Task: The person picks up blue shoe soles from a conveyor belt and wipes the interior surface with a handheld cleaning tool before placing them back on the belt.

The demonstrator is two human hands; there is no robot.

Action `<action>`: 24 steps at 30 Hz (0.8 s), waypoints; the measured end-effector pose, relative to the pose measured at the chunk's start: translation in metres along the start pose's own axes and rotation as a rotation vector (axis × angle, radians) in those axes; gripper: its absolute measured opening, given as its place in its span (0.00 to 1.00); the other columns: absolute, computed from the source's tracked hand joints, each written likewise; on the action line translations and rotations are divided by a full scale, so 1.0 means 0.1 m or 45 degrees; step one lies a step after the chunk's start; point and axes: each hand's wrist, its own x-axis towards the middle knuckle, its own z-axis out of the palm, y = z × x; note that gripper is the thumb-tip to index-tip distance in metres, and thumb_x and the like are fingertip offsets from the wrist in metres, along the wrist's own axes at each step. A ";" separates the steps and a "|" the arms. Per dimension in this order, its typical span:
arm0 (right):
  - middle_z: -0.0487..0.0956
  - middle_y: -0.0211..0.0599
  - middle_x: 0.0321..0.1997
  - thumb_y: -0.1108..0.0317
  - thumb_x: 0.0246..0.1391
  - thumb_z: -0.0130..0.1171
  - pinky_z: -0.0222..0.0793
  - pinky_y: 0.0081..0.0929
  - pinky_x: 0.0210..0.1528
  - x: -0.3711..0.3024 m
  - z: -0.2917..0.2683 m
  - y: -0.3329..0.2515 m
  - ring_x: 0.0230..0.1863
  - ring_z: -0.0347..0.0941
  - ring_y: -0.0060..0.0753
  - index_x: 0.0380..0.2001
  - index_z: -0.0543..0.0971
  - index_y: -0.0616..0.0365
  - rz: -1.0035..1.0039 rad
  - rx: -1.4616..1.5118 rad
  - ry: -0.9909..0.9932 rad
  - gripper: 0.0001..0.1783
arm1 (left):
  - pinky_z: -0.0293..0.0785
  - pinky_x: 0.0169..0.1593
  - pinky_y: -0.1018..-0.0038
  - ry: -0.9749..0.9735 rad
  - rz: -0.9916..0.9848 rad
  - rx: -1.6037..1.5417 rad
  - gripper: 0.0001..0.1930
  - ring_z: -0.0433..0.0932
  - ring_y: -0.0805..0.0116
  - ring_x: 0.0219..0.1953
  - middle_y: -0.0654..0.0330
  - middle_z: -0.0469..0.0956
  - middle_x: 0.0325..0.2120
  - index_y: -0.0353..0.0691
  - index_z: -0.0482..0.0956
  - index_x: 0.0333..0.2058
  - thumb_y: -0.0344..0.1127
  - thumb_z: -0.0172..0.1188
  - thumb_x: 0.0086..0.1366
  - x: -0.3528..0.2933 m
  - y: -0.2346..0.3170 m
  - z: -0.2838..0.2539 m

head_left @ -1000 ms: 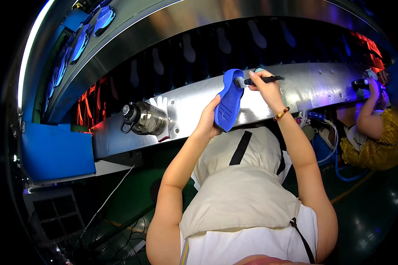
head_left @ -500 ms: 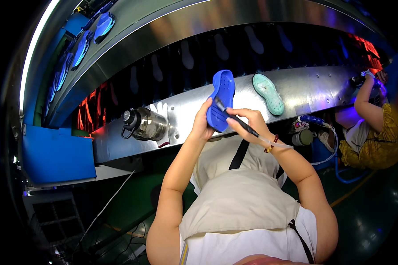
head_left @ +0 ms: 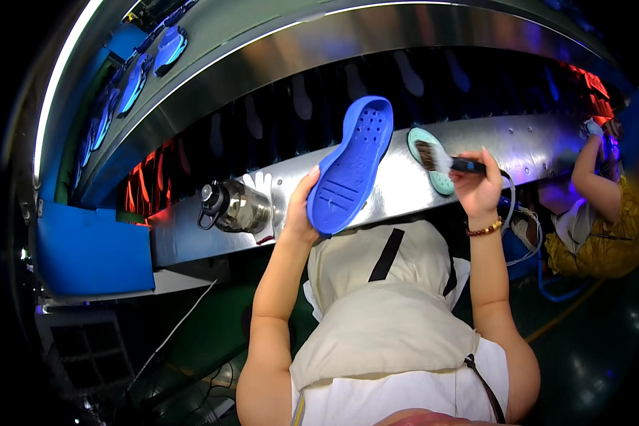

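The blue shoe sole (head_left: 351, 167) is held above the near side of the metal tabletop (head_left: 504, 145), tilted, its hollow inner face toward the viewer. A raised rim surrounds this face; small holes dot the upper end, and several straight lines cross the lower part. The left hand (head_left: 303, 209) grips the sole by its lower left edge, thumb along the rim. The right hand (head_left: 478, 186) is closed around the dark handle of a brush (head_left: 467, 165), whose bristles point left, over the mint-green sole (head_left: 444, 183) lying on the tabletop; whether bristles and sole touch cannot be told. A beaded bracelet (head_left: 484, 229) circles the right wrist, beside a thin pale tube (head_left: 506, 202).

To the left, a clear bottle (head_left: 245, 206) with a black lid lies beside and partly over a white glove (head_left: 263, 183). Beyond the tabletop runs a dark strip bearing sole-shaped forms (head_left: 302, 97). At upper left, blue shoe parts (head_left: 170, 51) rest on a green belt (head_left: 224, 35). At far right, a co-worker in a mustard-coloured garment (head_left: 610, 234) reaches toward the tabletop.
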 end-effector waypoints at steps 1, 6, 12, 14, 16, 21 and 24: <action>0.77 0.43 0.27 0.57 0.56 0.39 0.69 0.25 0.33 -0.02 -0.06 -0.06 0.26 0.73 0.34 0.27 0.76 0.65 -0.039 0.040 0.037 0.22 | 0.72 0.45 0.59 -0.040 0.074 0.064 0.26 0.73 0.55 0.44 0.47 0.68 0.46 0.33 0.60 0.52 0.46 0.40 0.61 -0.02 0.11 0.12; 0.77 0.41 0.25 0.56 0.56 0.41 0.66 0.25 0.27 -0.09 -0.33 -0.15 0.24 0.73 0.34 0.29 0.75 0.63 -0.108 0.008 0.280 0.20 | 0.68 0.47 0.50 -0.350 0.389 -0.052 0.29 0.71 0.46 0.45 0.42 0.66 0.47 0.31 0.58 0.53 0.50 0.33 0.62 0.24 0.88 0.78; 0.77 0.42 0.27 0.57 0.57 0.39 0.68 0.25 0.30 -0.11 -0.37 -0.05 0.27 0.74 0.35 0.32 0.73 0.64 -0.038 0.013 0.162 0.21 | 0.48 0.56 0.41 -0.253 0.746 -0.571 0.34 0.48 0.51 0.61 0.48 0.47 0.59 0.38 0.48 0.58 0.57 0.22 0.61 1.45 1.82 0.69; 0.77 0.42 0.28 0.57 0.57 0.40 0.68 0.25 0.29 -0.13 -0.43 -0.02 0.27 0.74 0.35 0.32 0.73 0.65 -0.025 0.039 0.230 0.20 | 0.40 0.61 0.51 0.007 0.695 -0.544 0.41 0.40 0.55 0.63 0.52 0.38 0.62 0.38 0.36 0.60 0.65 0.24 0.57 1.64 1.77 0.71; 0.77 0.42 0.27 0.57 0.56 0.40 0.67 0.25 0.28 -0.14 -0.48 0.00 0.27 0.73 0.34 0.32 0.73 0.64 -0.027 0.026 0.265 0.20 | 0.41 0.62 0.59 0.109 0.683 -0.507 0.42 0.41 0.55 0.63 0.49 0.36 0.61 0.34 0.31 0.59 0.61 0.31 0.59 1.68 1.75 0.76; 0.77 0.40 0.26 0.56 0.55 0.42 0.67 0.24 0.28 -0.09 -0.56 0.06 0.25 0.72 0.32 0.31 0.74 0.63 0.038 -0.010 0.347 0.20 | 0.51 0.59 0.65 0.422 0.876 0.616 0.40 0.50 0.54 0.60 0.44 0.43 0.59 0.31 0.43 0.58 0.44 0.53 0.54 1.82 1.68 0.88; 0.76 0.37 0.25 0.55 0.55 0.42 0.66 0.24 0.27 -0.08 -0.63 0.05 0.25 0.72 0.31 0.31 0.74 0.62 0.051 -0.021 0.378 0.20 | 0.50 0.59 0.63 0.584 0.806 1.435 0.43 0.50 0.50 0.59 0.44 0.45 0.58 0.35 0.45 0.59 0.43 0.58 0.47 1.97 1.54 1.21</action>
